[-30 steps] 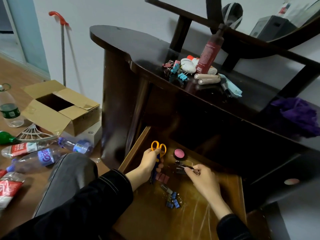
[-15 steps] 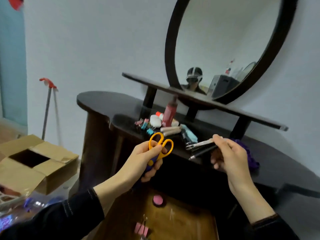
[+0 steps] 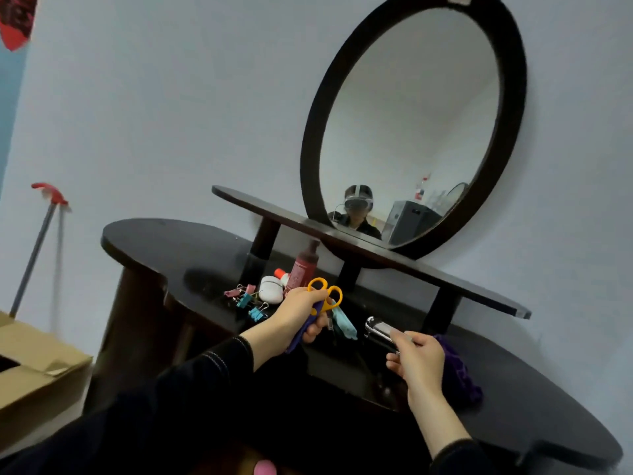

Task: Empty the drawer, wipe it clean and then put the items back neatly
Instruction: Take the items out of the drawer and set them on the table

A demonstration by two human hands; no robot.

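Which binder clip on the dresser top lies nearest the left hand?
The small blue binder clip, lowest of the cluster; pink clips and teal clip sit farther from the left hand.

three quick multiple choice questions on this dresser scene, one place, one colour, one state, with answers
1. Where does the purple cloth lie? A on the floor B on the dresser top by the right hand C hung on the wall
2. What colour are the scissors' handle loops? A green B white C orange
3. What is the left hand doing? A gripping the scissors B lying flat on the dresser C hanging empty

1 B: it sits on the dark top behind the hand holding a shiny metal tool.
2 C: both loops are orange.
3 A: its fingers curl round them.
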